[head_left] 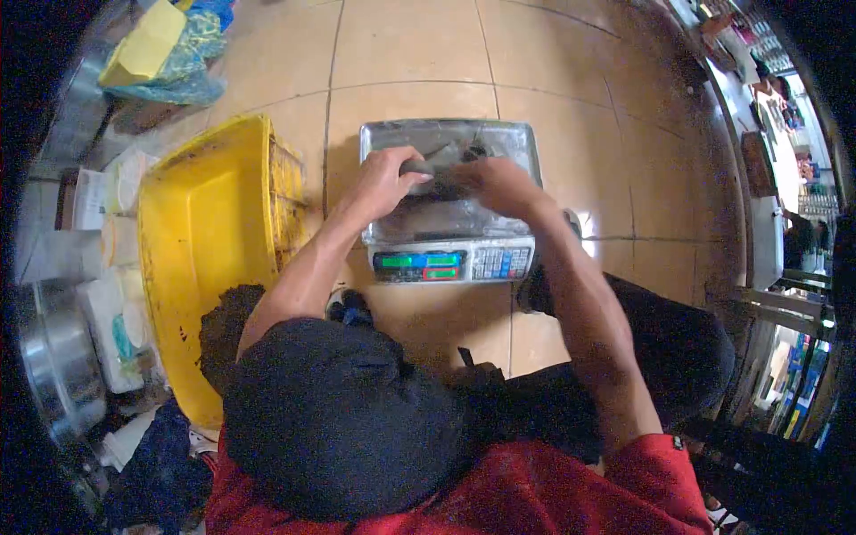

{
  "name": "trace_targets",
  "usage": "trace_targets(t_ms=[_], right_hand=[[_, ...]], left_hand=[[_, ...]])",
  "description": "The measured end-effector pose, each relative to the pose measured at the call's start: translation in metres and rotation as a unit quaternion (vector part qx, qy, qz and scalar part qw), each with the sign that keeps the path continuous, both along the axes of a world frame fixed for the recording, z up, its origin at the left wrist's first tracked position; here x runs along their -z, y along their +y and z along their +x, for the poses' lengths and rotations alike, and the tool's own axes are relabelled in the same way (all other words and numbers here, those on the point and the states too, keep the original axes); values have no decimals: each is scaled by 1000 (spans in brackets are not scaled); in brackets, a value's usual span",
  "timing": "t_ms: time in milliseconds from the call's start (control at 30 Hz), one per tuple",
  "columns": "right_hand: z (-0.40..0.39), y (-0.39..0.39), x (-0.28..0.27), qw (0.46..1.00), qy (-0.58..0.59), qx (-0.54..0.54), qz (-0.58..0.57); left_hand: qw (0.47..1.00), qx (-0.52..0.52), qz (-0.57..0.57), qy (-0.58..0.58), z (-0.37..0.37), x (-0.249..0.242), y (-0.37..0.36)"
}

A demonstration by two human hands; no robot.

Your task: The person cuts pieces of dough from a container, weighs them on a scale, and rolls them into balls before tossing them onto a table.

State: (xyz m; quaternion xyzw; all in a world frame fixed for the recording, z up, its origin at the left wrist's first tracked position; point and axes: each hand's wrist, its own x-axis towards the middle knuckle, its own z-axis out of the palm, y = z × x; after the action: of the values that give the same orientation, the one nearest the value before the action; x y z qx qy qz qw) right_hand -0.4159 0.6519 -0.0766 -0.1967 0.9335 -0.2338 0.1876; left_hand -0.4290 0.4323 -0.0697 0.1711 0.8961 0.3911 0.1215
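Observation:
A digital weighing scale (pixel 468 267) with a shallow metal tray (pixel 392 227) stands on the floor ahead of me. My left hand (pixel 395 181) is over the tray's left half, its fingers closed on a dark grey, rounded thing (pixel 415 167). Over the right half, my right hand (pixel 501 185) is curled and somewhat blurred, its fingertips pointing down and mostly hidden. Between and behind the hands lies more dark grey stuff (pixel 450 153), too smeared to name. Green and red digits glow on the scale's display, but I cannot read them.
Left of the scale is a large, dirty yellow crate (pixel 201 223). Beyond it are white containers (pixel 116 303) and a metal vessel (pixel 62 357). A yellow item (pixel 147 45) on blue plastic lies at the upper left. Tiled floor (pixel 580 125) surrounds the scale; shelving (pixel 776 312) runs along the right.

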Motion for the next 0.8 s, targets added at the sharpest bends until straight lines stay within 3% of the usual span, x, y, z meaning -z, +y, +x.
trace_targets(t_ms=[100, 200, 267, 333, 400, 467, 500, 567, 633, 667, 700, 800], right_hand=[[-9, -25, 32, 999, -15, -37, -1], [4, -22, -48, 967, -215, -3, -134], [9, -9, -59, 942, -284, -98, -150], [14, 2, -64, 912, -363, -110, -158], [12, 20, -52, 931, -305, -4, -201], [9, 25, -33, 924, -215, 102, -300], [8, 24, -35, 928, -203, 126, -284], [7, 29, -49, 936, -179, 177, -246], [10, 36, -47, 935, -155, 203, -248], [8, 37, -42, 941, -128, 214, -230], [8, 38, -35, 946, -104, 223, -212], [6, 51, 29, 929, 21, 303, -213]], left_hand=[[999, -19, 18, 20, -5, -11, -9], [985, -120, 123, 9, -4, -23, -38], [921, -267, 282, 14, 7, -27, -62], [860, -347, 361, 102, 19, -15, -120], [840, -428, 81, 324, 76, -22, -148], [770, -420, -214, 429, 126, 30, -206], [753, -423, -311, 397, 156, 59, -234], [752, -472, -436, 143, 207, 97, -275], [727, -468, -491, -110, 227, 96, -285], [728, -453, -496, -136, 221, 93, -285], [738, -448, -489, -122, 209, 93, -284], [845, -386, -336, 155, 122, 63, -227]])
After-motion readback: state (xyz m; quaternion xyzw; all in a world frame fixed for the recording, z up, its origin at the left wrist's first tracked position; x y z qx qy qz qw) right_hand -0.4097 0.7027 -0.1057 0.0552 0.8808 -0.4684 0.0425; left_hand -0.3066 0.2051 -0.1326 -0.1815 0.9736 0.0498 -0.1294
